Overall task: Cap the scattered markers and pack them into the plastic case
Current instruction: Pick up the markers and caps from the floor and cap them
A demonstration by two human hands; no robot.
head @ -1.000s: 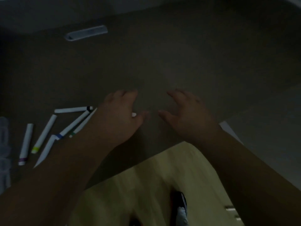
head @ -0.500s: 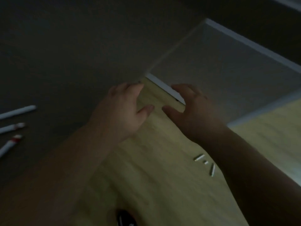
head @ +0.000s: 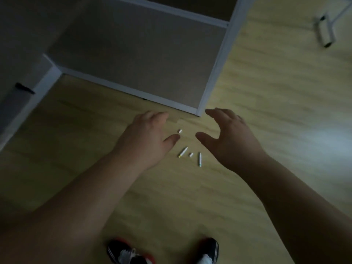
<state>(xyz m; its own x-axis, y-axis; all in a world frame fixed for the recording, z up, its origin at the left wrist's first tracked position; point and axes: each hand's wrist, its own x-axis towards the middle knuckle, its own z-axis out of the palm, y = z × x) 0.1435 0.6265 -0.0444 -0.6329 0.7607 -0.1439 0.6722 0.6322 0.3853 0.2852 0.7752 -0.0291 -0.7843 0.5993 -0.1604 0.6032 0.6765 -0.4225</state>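
Dim rm; wood floor (head: 266, 111) w/ markers (head: 183, 151); grey table (head: 144, 54) corner

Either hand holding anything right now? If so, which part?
Nothing is held. Left hand and right hand hang open above the wooden floor, apart from the small white marker pieces lying between them.

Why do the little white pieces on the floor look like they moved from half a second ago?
Cannot tell. The white pieces keep the same pattern on the wooden floor; the head camera swung, so the table corner shifted too.
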